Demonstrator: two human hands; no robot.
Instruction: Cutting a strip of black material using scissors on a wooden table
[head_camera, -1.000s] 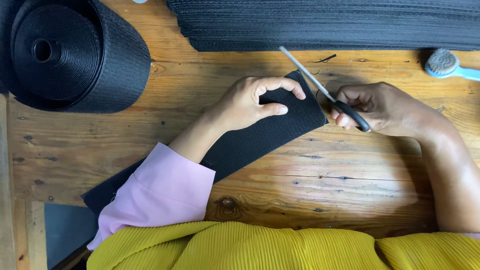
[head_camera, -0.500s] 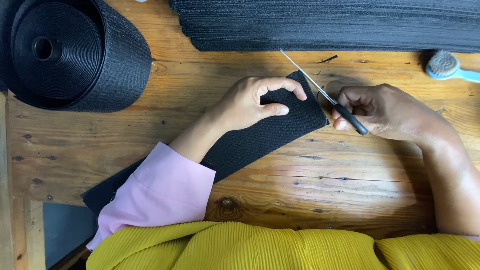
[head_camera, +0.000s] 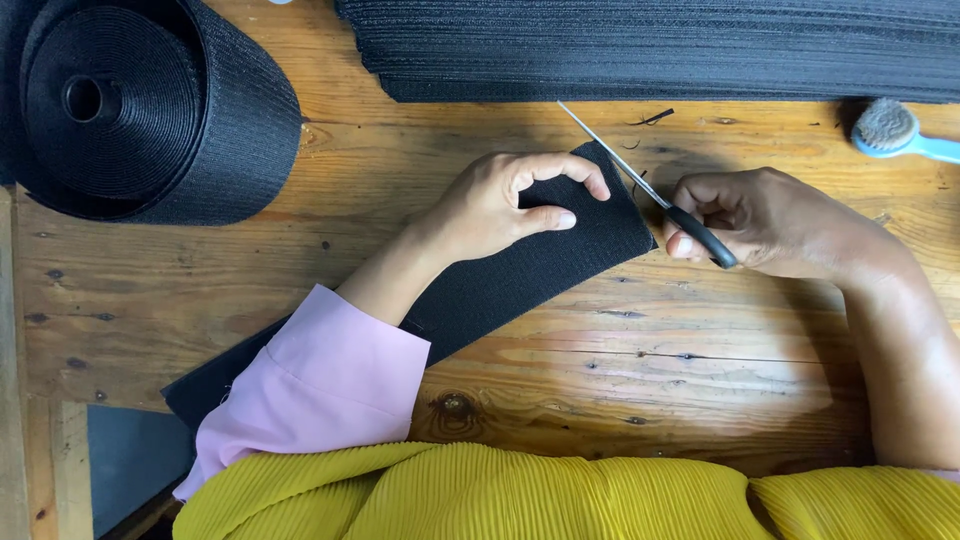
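Head view looks straight down on a wooden table (head_camera: 300, 300) with knots and grain lines. Left hand (head_camera: 500, 205) rests on a wide black strip (head_camera: 540, 265), palm down, thumb and forefinger curled onto its far end and pressing it flat to the wood. That strip runs diagonally from the near left edge of the table, under a pink sleeve (head_camera: 320, 385), up to the middle, where its cut end lies. Right hand (head_camera: 765, 220) is closed around the dark handles of scissors (head_camera: 650, 190); the thin blades point away toward the far edge and lie along the strip's end edge, close together as far as can be seen. A stack of black strips (head_camera: 650, 50) lines the far edge, well apart from both hands. A large black roll (head_camera: 140, 110) occupies the far left corner. A light blue brush (head_camera: 900, 135) lies at the far right edge, near the stack. Small black offcuts (head_camera: 652, 117) sit just before the stack. Bare wood lies open between the strip and the near edge, right of centre, and between the roll and the left hand.
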